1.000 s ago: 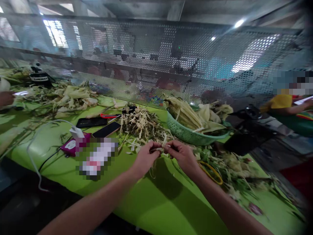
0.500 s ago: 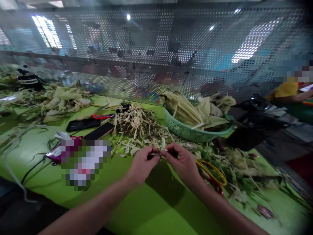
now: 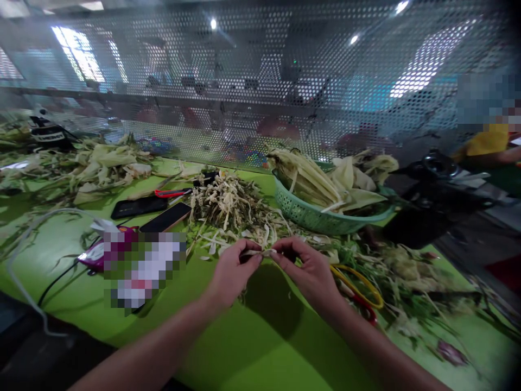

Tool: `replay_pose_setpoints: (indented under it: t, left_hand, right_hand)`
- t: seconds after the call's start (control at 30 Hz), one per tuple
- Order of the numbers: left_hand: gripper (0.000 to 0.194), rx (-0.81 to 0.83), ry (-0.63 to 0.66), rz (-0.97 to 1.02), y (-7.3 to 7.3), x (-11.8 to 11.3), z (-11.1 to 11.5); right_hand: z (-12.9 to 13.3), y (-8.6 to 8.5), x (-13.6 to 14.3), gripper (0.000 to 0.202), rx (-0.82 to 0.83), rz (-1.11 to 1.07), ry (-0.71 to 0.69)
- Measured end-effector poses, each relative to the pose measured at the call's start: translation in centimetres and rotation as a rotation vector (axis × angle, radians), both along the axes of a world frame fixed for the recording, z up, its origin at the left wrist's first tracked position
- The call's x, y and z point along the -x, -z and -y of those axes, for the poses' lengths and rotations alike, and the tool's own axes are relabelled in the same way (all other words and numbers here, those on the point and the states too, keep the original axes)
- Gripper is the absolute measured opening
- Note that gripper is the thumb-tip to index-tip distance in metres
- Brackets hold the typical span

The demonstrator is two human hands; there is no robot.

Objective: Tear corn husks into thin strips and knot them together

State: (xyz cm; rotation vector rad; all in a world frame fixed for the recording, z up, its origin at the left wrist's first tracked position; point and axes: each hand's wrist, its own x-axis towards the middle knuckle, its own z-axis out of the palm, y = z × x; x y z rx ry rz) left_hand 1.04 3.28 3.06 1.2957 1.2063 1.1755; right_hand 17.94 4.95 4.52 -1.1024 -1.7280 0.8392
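Legible wording: none confirmed. Black bag-like object [image 3: 51, 128] at far left: one line of pale lettering across front, apparently capitals, too small and blurred to read with certainty. Black phone [image 3: 140, 207], lying flat: tiny faint marks toward left end, unreadable. Purple unit [image 3: 97, 262] with cable: pale panel on casing, any print too blurred to read. Pixelated item [image 3: 152, 266] just beside unit: pale, red patch low down, surface masked, print indecipherable.
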Motion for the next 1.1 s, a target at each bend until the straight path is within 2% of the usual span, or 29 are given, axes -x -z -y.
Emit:
replay_pose_setpoints:
  t: [0.2, 0.37, 0.6, 0.87, 1.1]
  left_hand:
    - [0.008, -0.113, 0.019, -0.168, 0.0, -0.07, 0.28]
    - [0.01, -0.231, 0.028, -0.292, 0.3, -0.15, 0.39]
    - [0.012, -0.266, 0.034, -0.314, 0.53, -0.03, 0.41]
    - [0.014, -0.29, 0.031, -0.39, 0.06, -0.09, 0.83]
    - [0.014, -0.31, 0.03, -0.377, 0.15, -0.05, 0.84]
  right_hand:
    - [-0.31, 0.26, -0.25, 0.017, 0.115, -0.101, 0.035]
    - [0.02, -0.13, -0.12, 0.022, 0.17, -0.061, 0.003]
    - [0.12, -0.28, -0.1, 0.015, 0.165, -0.057, 0.012]
    - [0.21, -0.16, -0.02, 0.015, 0.191, -0.039, 0.006]
    - [0.32, -0.25, 0.09, 0.011, 0.218, -0.113, -0.027]
